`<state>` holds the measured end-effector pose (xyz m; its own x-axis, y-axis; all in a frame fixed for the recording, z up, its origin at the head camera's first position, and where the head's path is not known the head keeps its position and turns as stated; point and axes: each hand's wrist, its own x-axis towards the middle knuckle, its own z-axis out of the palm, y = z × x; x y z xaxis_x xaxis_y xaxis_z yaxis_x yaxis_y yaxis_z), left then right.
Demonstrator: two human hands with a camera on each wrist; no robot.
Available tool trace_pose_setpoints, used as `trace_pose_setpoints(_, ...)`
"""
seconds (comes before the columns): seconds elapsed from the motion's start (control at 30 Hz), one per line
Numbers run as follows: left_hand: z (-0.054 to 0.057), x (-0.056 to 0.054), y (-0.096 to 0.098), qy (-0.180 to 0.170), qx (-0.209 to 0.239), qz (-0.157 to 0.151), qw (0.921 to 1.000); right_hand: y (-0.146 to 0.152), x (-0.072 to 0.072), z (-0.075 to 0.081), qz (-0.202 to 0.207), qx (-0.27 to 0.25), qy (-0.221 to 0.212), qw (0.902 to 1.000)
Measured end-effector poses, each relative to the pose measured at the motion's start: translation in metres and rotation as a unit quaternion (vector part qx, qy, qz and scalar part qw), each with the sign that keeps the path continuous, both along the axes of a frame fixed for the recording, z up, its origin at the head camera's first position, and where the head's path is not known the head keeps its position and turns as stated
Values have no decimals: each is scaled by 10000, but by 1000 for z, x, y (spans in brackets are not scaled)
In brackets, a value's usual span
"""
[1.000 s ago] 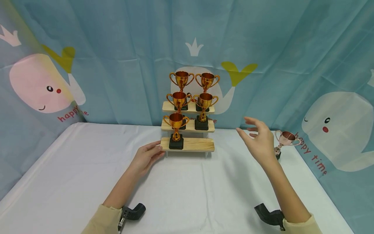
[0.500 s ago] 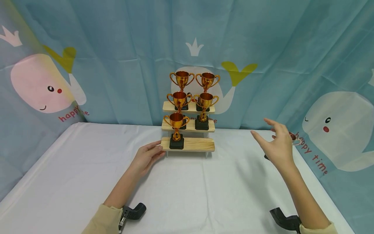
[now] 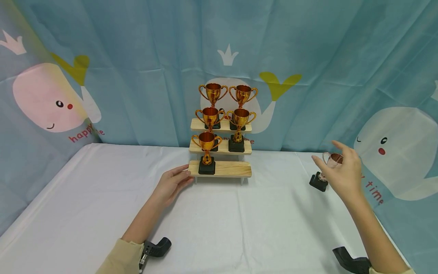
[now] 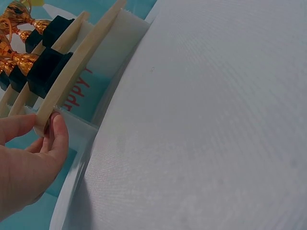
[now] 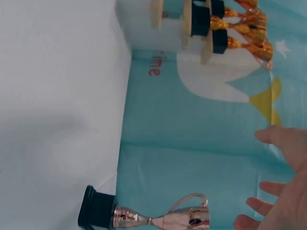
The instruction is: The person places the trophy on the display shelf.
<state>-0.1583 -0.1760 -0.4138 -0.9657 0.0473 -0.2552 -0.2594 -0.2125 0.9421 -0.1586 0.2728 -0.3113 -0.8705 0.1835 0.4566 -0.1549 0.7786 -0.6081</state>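
A three-tier wooden display stand (image 3: 232,169) holds several gold trophy cups with black bases, one of them, a front trophy (image 3: 207,142), on the lowest tier's left. My left hand (image 3: 172,185) grips the left end of that lowest tier, thumb above and fingers below in the left wrist view. At the right stands a rose-gold trophy cup (image 5: 184,219) on a black base. My right hand (image 3: 343,173) hovers in front of it, thumb and fingers spread with nothing between them. In the head view it partly hides this cup; the right wrist view shows them apart.
A white cloth (image 3: 212,224) covers the table. Behind and beside it hangs a blue curtain (image 3: 137,76) printed with whales, close behind the stand and near the rose-gold cup. Each wrist carries a black camera mount (image 3: 157,247).
My right hand has moved rightward, passing in front of the rose-gold trophy, whose black base now shows left of the hand. My left hand and the stand stay where they were.
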Motion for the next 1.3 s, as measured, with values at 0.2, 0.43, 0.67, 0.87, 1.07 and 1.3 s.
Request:
trace_pose_setpoints(0.2,0,0,0,-11,10,28,10000,16,-3,-3,-175,25,-156,9997)
trace_pose_setpoints(0.43,-1,-1,0,-4,54,42,10000,30,-10,-9,-213,199,-401,9988)
trace_pose_setpoints(0.67,0,0,0,2,73,51,10000,37,-16,-18,-394,125,-756,9963)
trace_pose_setpoints(0.87,1,0,1,-5,65,58,10000,44,-21,-26,-389,35,-949,9947)
trace_pose_setpoints(1.07,-1,-1,1,77,107,60,9999,49,-24,-36,-375,-1,-1006,9942)
trace_pose_setpoints(1.3,-2,-2,0,148,134,56,9998,53,-24,-42,-182,-186,-951,9951)
